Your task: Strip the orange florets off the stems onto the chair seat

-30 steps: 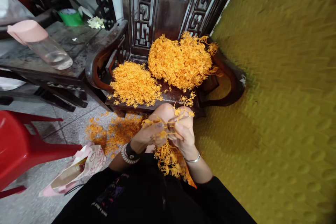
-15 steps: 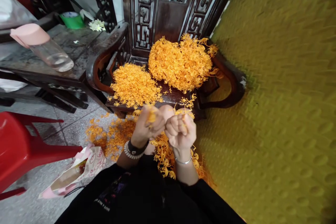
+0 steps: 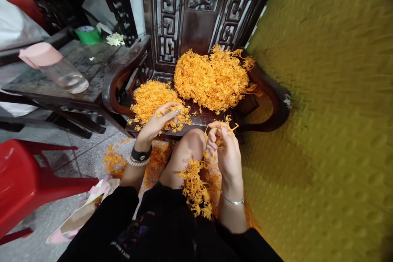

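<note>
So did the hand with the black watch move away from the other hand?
Yes. The left hand has reached forward and left, from beside the right hand to the smaller orange pile on the chair seat, fingers spread open.

black sleeves, wrist bracelets, black watch

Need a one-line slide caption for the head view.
Left hand reaches the smaller orange pile on a carved chair; right hand holds orange strands.

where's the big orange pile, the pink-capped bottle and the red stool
big orange pile (image 3: 211, 77), head view, middle of the heap on the chair seat
pink-capped bottle (image 3: 66, 77), head view, on its clear body
red stool (image 3: 21, 180), head view, on its red seat
</note>
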Tool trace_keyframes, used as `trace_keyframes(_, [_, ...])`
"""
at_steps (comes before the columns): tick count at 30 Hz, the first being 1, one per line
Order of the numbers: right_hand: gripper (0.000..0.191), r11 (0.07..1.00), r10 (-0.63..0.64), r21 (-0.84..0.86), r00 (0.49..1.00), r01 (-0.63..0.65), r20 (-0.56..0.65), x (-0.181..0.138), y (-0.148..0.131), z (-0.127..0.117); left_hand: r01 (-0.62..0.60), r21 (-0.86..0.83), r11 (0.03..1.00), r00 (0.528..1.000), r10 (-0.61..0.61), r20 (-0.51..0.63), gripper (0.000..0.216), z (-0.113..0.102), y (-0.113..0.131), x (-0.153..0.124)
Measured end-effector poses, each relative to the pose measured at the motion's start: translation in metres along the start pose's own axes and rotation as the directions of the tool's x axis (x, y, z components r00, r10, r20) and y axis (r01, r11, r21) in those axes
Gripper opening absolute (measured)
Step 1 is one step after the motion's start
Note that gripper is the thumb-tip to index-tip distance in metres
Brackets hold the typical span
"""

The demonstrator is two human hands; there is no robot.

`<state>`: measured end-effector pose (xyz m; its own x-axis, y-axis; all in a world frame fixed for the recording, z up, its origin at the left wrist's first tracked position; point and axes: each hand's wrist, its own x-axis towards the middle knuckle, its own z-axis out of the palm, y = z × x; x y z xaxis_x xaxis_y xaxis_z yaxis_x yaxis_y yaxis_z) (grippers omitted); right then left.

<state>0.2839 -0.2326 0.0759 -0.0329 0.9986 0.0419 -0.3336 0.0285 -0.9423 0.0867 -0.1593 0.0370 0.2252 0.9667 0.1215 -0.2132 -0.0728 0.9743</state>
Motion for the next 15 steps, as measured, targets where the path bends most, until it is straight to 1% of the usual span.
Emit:
trace_keyframes(2, [0.02, 1.0, 0.016, 0.009, 1.0, -0.016, -0.019, -0.002, -0.001, -0.002, -0.057, 0.115, 0.992, 0.994, 0.067, -0.085, 0.03, -0.01, -0.006, 0.014])
trace_keyframes(3, [0.019, 1.0, 0.018, 0.01, 0.999, -0.018, -0.028, -0.002, -0.001, -0.003, -0.09, 0.215, 0.973, 0.984, 0.12, -0.134, 0.03, -0.018, -0.009, 0.023])
trace_keyframes(4, [0.018, 1.0, 0.021, 0.01, 0.999, -0.021, -0.034, -0.002, -0.002, -0.005, -0.107, 0.344, 0.933, 0.968, 0.176, -0.177, 0.029, -0.027, -0.012, 0.034])
trace_keyframes(5, [0.017, 1.0, 0.023, 0.012, 0.999, -0.023, -0.038, -0.001, -0.003, -0.006, -0.09, 0.494, 0.865, 0.951, 0.222, -0.215, 0.03, -0.038, -0.015, 0.045])
trace_keyframes(6, [0.017, 1.0, 0.024, 0.017, 0.999, -0.024, -0.038, -0.001, -0.004, -0.008, -0.028, 0.642, 0.766, 0.936, 0.246, -0.253, 0.032, -0.048, -0.017, 0.055])
trace_keyframes(7, [0.016, 0.999, 0.025, 0.026, 0.999, -0.024, -0.036, 0.001, -0.004, -0.01, 0.071, 0.765, 0.64, 0.924, 0.246, -0.292, 0.037, -0.059, -0.019, 0.065])
trace_keyframes(8, [0.014, 0.999, 0.024, 0.041, 0.999, -0.022, -0.035, 0.002, -0.005, -0.011, 0.183, 0.848, 0.498, 0.917, 0.225, -0.33, 0.043, -0.069, -0.021, 0.074])
trace_keyframes(9, [0.013, 0.998, 0.026, 0.062, 0.999, -0.024, -0.033, 0.003, -0.006, -0.012, 0.282, 0.892, 0.354, 0.912, 0.19, -0.364, 0.052, -0.078, -0.023, 0.081])
trace_keyframes(10, [0.011, 0.996, 0.031, 0.089, 0.999, -0.028, -0.032, 0.003, -0.007, -0.014, 0.354, 0.909, 0.221, 0.908, 0.15, -0.391, 0.063, -0.086, -0.025, 0.088])
trace_keyframes(11, [0.01, 0.992, 0.041, 0.118, 0.999, -0.037, -0.027, 0.003, -0.008, -0.015, 0.396, 0.912, 0.105, 0.907, 0.11, -0.406, 0.074, -0.092, -0.026, 0.093])
trace_keyframes(12, [0.008, 0.988, 0.055, 0.144, 0.998, -0.052, -0.014, 0.003, -0.009, -0.015, 0.414, 0.91, 0.009, 0.908, 0.07, -0.414, 0.084, -0.098, -0.028, 0.098])
trace_keyframes(13, [0.008, 0.984, 0.066, 0.164, 0.998, -0.066, 0.005, 0.002, -0.011, -0.016, 0.423, 0.904, -0.065, 0.906, 0.026, -0.422, 0.093, -0.102, -0.029, 0.102])
trace_keyframes(14, [0.012, 0.982, 0.068, 0.175, 0.997, -0.071, 0.023, 0.001, -0.012, -0.016, 0.43, 0.895, -0.118, 0.9, -0.016, -0.435, 0.1, -0.104, -0.03, 0.105])
trace_keyframes(15, [0.018, 0.982, 0.055, 0.179, 0.998, -0.06, 0.034, 0.0, -0.013, -0.016, 0.434, 0.888, -0.151, 0.893, -0.057, -0.446, 0.104, -0.106, -0.029, 0.108])
